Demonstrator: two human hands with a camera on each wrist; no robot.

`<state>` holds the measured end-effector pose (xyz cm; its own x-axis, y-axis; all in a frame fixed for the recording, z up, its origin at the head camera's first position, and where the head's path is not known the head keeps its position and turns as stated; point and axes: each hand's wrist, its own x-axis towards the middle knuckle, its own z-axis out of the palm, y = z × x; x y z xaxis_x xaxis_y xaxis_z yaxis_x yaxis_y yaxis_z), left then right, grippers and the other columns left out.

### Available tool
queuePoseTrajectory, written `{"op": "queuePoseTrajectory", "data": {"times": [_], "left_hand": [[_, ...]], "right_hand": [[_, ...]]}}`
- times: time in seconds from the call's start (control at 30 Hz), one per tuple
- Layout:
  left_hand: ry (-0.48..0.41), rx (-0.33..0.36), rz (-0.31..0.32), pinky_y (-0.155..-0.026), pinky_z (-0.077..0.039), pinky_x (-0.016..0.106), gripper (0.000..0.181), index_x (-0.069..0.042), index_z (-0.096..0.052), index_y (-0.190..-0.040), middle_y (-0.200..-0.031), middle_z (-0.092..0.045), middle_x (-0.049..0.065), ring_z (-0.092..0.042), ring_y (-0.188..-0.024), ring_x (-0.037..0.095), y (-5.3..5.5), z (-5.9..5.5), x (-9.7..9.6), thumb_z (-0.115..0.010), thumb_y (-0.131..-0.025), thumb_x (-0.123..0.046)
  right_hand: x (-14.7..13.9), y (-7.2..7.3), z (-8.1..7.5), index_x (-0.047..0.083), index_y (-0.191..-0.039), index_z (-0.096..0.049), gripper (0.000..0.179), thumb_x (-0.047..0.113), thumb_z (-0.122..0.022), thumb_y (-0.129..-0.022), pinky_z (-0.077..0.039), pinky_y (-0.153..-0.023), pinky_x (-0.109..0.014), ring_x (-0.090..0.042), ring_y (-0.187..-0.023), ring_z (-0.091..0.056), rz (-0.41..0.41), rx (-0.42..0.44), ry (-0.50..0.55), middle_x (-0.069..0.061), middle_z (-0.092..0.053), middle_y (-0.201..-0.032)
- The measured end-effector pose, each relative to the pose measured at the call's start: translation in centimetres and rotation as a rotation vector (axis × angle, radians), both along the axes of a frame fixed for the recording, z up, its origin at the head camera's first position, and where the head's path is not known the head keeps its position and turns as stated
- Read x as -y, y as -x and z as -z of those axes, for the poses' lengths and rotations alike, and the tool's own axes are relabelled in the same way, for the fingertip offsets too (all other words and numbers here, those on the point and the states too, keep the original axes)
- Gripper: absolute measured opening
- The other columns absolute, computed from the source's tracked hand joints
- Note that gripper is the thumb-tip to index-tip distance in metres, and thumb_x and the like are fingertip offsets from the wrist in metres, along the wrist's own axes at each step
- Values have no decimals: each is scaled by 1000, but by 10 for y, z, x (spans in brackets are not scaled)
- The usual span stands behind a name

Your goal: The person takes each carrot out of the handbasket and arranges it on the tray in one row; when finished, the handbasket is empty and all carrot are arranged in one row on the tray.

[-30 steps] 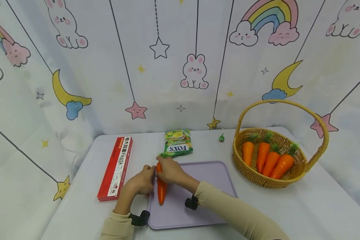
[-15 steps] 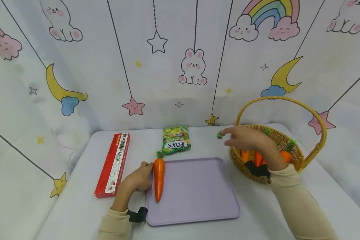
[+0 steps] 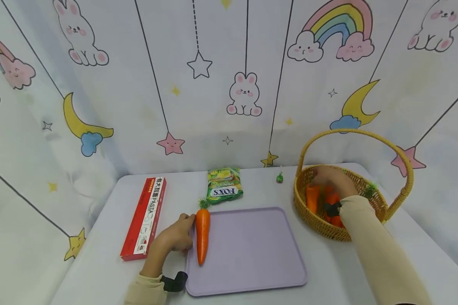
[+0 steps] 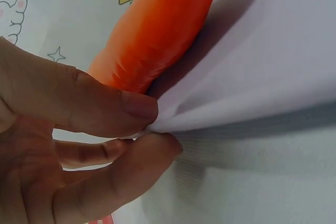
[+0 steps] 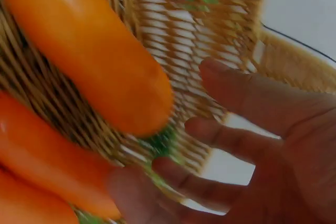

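My left hand pinches the left rim of a lilac tray between thumb and index finger, as the left wrist view shows close up. Along that side of the tray lies a carrot with a green tuft, its tip toward me. My right hand is inside the wicker basket, above several carrots. In the right wrist view its fingers are spread beside the thick end of one carrot, with a gap between thumb and carrot. Part of the carrots is hidden under this hand and wrist in the head view.
A red and white pasta box lies left of the tray. Behind the tray is a green Fox's bag. A small green tuft lies near the back edge. The basket's tall handle arches over its opening.
My right hand has let go of the carrot on the tray and moved right, down into the basket. My left hand has stayed at the tray's left rim.
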<state>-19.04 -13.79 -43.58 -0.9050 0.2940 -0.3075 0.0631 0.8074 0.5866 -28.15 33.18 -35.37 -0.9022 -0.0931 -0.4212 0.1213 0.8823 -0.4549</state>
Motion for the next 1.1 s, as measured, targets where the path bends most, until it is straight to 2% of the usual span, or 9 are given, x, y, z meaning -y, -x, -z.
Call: {"op": "queuePoseTrajectory", "data": {"times": [0.13, 0.23, 0.43, 0.6, 0.7, 0.87, 1.0, 1.1], "left_hand": [[-1, -3, 0, -56, -54, 35, 87, 9, -39, -151, -143, -42, 30, -57, -90, 30, -2, -1, 0, -76, -73, 11], [3, -9, 2, -56, -54, 35, 87, 10, -40, -150, -141, -43, 31, -57, -89, 31, -5, 0, 0, -77, -72, 11], [7, -15, -5, -55, -53, 35, 85, 9, -40, -151, -141, -44, 30, -58, -82, 27, -4, -1, 0, -76, -74, 10], [-4, -7, -7, -54, -54, 34, 84, 8, -39, -152, -142, -43, 30, -59, -75, 24, -2, -2, 1, -75, -76, 9], [3, -22, 2, -54, -54, 34, 84, 9, -39, -151, -142, -43, 30, -59, -78, 25, 0, -4, 0, -75, -75, 9], [4, -20, 7, -55, -55, 34, 84, 9, -39, -151, -142, -44, 31, -59, -86, 28, 1, -5, -1, -75, -75, 10], [5, -10, 12, -54, -54, 34, 85, 9, -39, -151, -142, -43, 31, -59, -84, 27, -1, -5, -1, -74, -75, 10], [10, -20, 17, -54, -53, 34, 85, 9, -38, -152, -141, -44, 31, -59, -83, 27, 0, -5, 0, -74, -74, 10]], "right_hand": [[6, 7, 21, -10, -151, -30, 76, 22, -67, -92, -55, -79, -51, -51, -113, -55, 48, 38, 57, -38, -35, -147], [8, 10, 36, -8, -154, -26, 78, 18, -66, -92, -57, -72, -49, -50, -107, -58, 60, 60, 56, -40, -33, -146], [10, 16, 46, -12, -154, -24, 78, 10, -66, -92, -58, -70, -49, -51, -111, -57, 45, 75, 27, -41, -36, -144], [12, 17, 42, -13, -151, -29, 74, 8, -67, -91, -58, -70, -50, -49, -106, -60, 27, 87, 18, -41, -41, -139], [11, 16, 37, -14, -149, -30, 69, 2, -64, -91, -59, -69, -50, -49, -103, -62, -11, 80, 17, -41, -41, -139], [12, 13, 27, -15, -149, -33, 63, -1, -57, -92, -60, -67, -48, -46, -95, -65, -18, 26, -2, -43, -40, -139], [7, 5, 13, -14, -148, -37, 67, 3, -63, -89, -60, -66, -44, -40, -89, -65, -26, -47, -16, -43, -40, -139], [3, -4, -4, -14, -148, -39, 70, 8, -69, -89, -59, -68, -43, -35, -89, -65, -23, -99, 0, -43, -39, -140]]}}
